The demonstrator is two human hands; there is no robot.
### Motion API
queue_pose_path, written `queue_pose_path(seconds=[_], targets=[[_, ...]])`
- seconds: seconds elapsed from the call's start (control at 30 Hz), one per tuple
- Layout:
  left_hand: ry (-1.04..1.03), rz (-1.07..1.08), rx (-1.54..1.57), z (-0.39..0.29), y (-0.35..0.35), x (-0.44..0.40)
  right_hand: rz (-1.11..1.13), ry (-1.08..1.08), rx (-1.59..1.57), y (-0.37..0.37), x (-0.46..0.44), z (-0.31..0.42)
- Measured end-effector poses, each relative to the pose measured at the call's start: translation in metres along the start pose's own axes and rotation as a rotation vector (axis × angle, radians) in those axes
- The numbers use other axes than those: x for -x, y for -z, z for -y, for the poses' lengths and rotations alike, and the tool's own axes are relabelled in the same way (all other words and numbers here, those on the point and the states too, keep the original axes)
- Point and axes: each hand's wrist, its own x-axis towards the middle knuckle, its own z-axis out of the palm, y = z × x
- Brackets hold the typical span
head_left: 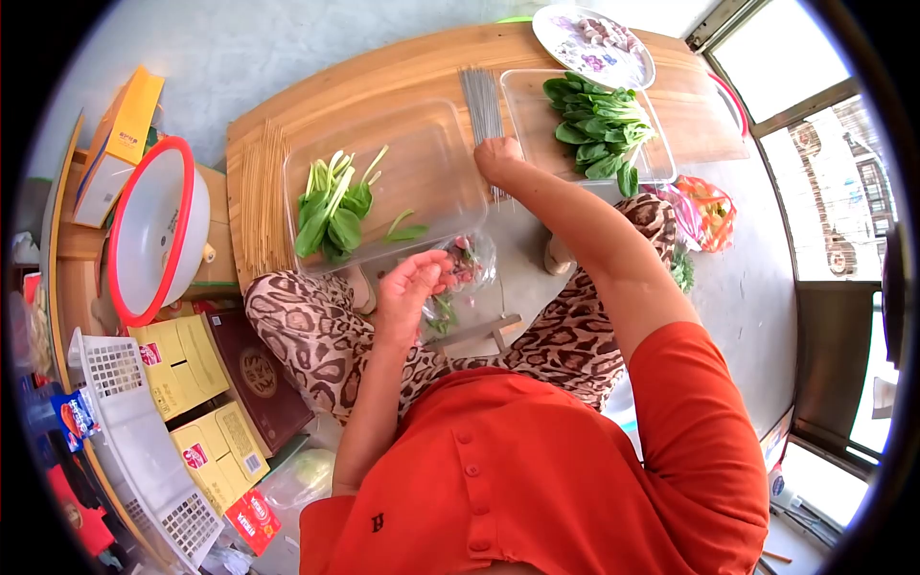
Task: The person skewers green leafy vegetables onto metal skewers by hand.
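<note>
My right hand [499, 161] is closed over the lower part of a bundle of thin grey metal skewers [479, 96] on the wooden table, its fingertips mostly hidden. Lower down, my left hand [417, 284] is raised above my lap with its fingers loosely bent and apart; nothing shows in it. Just beyond it stands a clear plastic tub [422, 182] with leafy greens [331, 206] in its left part. More greens [599, 125] are piled in a second clear tub [532, 105], right of the skewers. Near my left hand is a clear bag [471, 261] with reddish bits.
A row of thin wooden sticks [261, 192] lies along the table's left side. A plate [556, 38] with pale pink pieces sits at the far edge. To my left are a red-rimmed basin [182, 230], yellow boxes [182, 359] and a white basket [115, 422]. A red bag [714, 216] rests at right.
</note>
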Motion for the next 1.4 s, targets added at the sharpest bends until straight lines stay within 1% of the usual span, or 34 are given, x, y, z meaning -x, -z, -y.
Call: queue_pose_path(seconds=[0.13,0.2,0.23,0.3,0.33,0.4,0.43,0.5,0.53,0.57,0.63,0.67,0.7,0.77,0.87,1.0,1.1,1.17,1.2,1.23,1.3,1.37,1.4], targets=[[-0.014,0.002,0.008,-0.002,-0.001,0.005,0.027,0.033,0.062,0.005,0.004,0.003],[-0.015,0.005,0.021,-0.001,0.0,0.008,0.025,-0.054,-0.016,0.006,0.006,0.004],[-0.019,-0.002,0.01,0.0,0.002,0.009,0.025,-0.051,-0.016,0.007,0.006,0.005],[-0.026,-0.009,-0.002,0.002,0.005,0.01,0.03,-0.154,-0.113,0.008,0.005,0.004],[-0.028,-0.009,-0.014,0.002,0.006,0.011,0.029,-0.152,-0.112,0.006,0.003,0.002],[-0.028,-0.012,-0.025,0.004,0.008,0.012,-0.086,-0.219,-0.27,0.003,-0.001,-0.001],[-0.026,-0.015,-0.037,0.005,0.008,0.012,-0.085,-0.217,-0.27,0.003,-0.005,-0.003],[-0.023,-0.018,-0.048,0.006,0.009,0.011,0.062,-0.339,-0.479,0.017,-0.006,-0.006],[-0.018,-0.016,-0.049,0.008,0.01,0.011,0.018,-0.186,-0.253,0.01,-0.011,-0.014],[-0.011,-0.017,-0.049,0.01,0.01,0.011,0.024,-0.183,-0.252,0.011,-0.011,-0.021],[-0.01,-0.019,-0.043,0.013,0.011,0.01,0.09,-0.242,-0.946,0.018,-0.007,-0.03],[-0.016,-0.014,-0.041,0.014,0.011,0.011,0.083,-0.221,-1.055,0.015,-0.008,-0.035],[-0.01,-0.018,-0.038,0.014,0.011,0.012,0.098,-0.189,-1.242,0.012,-0.007,-0.04],[-0.011,-0.012,-0.032,0.012,0.009,0.011,0.194,-0.252,-1.476,0.01,-0.002,-0.047],[-0.002,-0.011,-0.035,0.014,0.008,0.01,0.19,-0.254,-1.547,0.012,0.011,-0.05],[0.001,-0.009,-0.029,0.016,0.008,0.008,0.182,-0.249,-1.525,0.015,0.03,-0.048],[0.018,-0.014,-0.034,0.013,0.006,0.008,0.2,-0.255,-1.592,0.02,0.047,-0.046],[-0.001,-0.011,-0.039,0.011,0.006,0.001,0.201,-0.153,-1.852,0.021,0.061,-0.042],[-0.017,-0.009,-0.042,0.009,0.006,-0.003,0.163,-0.097,-1.879,0.025,0.075,-0.035],[-0.018,-0.013,-0.043,0.005,0.005,-0.007,0.166,-0.093,-1.879,0.027,0.089,-0.027],[-0.063,-0.05,-0.063,-0.012,-0.003,-0.015,0.204,0.081,-1.896,0.025,0.117,-0.01],[-0.075,-0.099,-0.083,-0.024,-0.011,-0.022,0.22,0.144,-1.705,0.036,0.154,0.014],[-0.085,-0.079,-0.038,-0.025,-0.012,-0.027,0.254,0.216,-1.67,0.037,0.169,0.024]])
